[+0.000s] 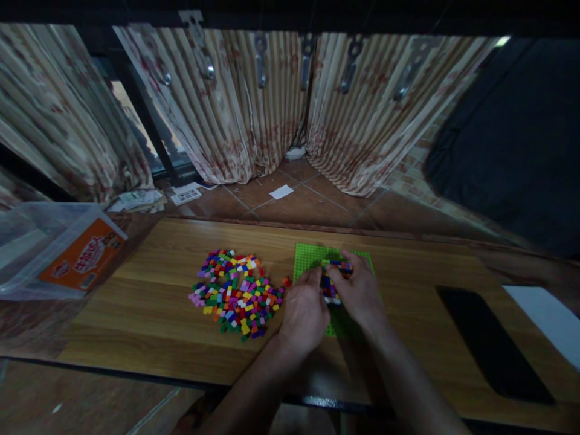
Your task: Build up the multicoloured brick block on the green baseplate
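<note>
Beige striped curtains with reddish floral print (233, 121) hang beyond the far edge of the wood-grained rectangular table (149, 290), and brown floor tiles (312, 208) lie between the two. Position of the square lime-green studded baseplate (312, 255): flat on the table, right of its middle, with its far side near the table's far edge. On the baseplate sits a low multicoloured build of small plastic bricks (329, 289), partly covered by my hands. My left hand (306, 309) is at the left side of the build, fingers bent and drawn together; I cannot tell whether they clamp a brick. My right hand (360, 291) reaches over the right side of the build, thumb and fingers curved above the bricks; their grip, likewise, I cannot tell. Left of the baseplate, a spread of loose multicoloured plastic bricks (240, 296) covers part of the table. Near the right edge lies a flat black slab with rounded corners (493, 344), a white sheet (548, 320) beside it. Off the left edge stands a clear plastic bin (72, 214) bearing an orange label (86, 257).
</note>
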`<action>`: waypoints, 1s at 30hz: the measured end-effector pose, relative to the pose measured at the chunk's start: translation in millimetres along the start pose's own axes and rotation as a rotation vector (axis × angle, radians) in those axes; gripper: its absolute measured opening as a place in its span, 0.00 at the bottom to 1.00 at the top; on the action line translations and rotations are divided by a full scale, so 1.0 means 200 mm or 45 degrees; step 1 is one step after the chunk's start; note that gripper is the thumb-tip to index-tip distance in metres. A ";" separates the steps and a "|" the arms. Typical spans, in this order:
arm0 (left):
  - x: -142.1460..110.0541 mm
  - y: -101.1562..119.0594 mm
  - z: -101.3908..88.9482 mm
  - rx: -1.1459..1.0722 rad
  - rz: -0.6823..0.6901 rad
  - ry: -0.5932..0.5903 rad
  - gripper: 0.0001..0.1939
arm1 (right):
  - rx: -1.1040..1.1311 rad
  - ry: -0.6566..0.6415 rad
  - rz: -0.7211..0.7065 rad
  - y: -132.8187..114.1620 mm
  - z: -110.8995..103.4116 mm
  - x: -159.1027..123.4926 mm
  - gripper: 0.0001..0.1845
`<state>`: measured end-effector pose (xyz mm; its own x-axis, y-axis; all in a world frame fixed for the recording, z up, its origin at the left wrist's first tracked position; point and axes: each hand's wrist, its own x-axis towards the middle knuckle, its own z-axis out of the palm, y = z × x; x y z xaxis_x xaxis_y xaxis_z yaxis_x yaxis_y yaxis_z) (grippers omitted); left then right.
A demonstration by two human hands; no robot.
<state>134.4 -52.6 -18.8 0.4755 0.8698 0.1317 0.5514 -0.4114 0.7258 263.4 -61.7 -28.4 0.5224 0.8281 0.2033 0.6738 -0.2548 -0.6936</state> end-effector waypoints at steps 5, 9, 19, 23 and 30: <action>0.00 0.00 0.00 -0.014 0.007 -0.024 0.25 | 0.052 0.009 -0.010 0.01 0.00 -0.01 0.32; 0.02 -0.02 -0.03 -0.031 -0.062 -0.031 0.23 | 0.334 0.052 0.125 0.03 0.00 0.00 0.31; 0.09 -0.19 -0.24 0.110 -0.132 0.059 0.16 | 0.873 0.232 0.460 0.06 -0.11 0.02 0.23; 0.09 -0.24 -0.30 0.273 -0.154 -0.009 0.15 | 0.917 0.270 0.478 0.08 -0.13 0.02 0.20; 0.08 -0.29 -0.37 0.331 -0.118 -0.155 0.16 | 0.950 0.189 0.498 0.08 -0.13 0.00 0.18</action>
<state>60.0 6.0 -9.5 0.4854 0.8741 -0.0203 0.7456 -0.4017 0.5317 288.5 -78.7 -21.6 0.7440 0.6617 -0.0930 -0.0623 -0.0699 -0.9956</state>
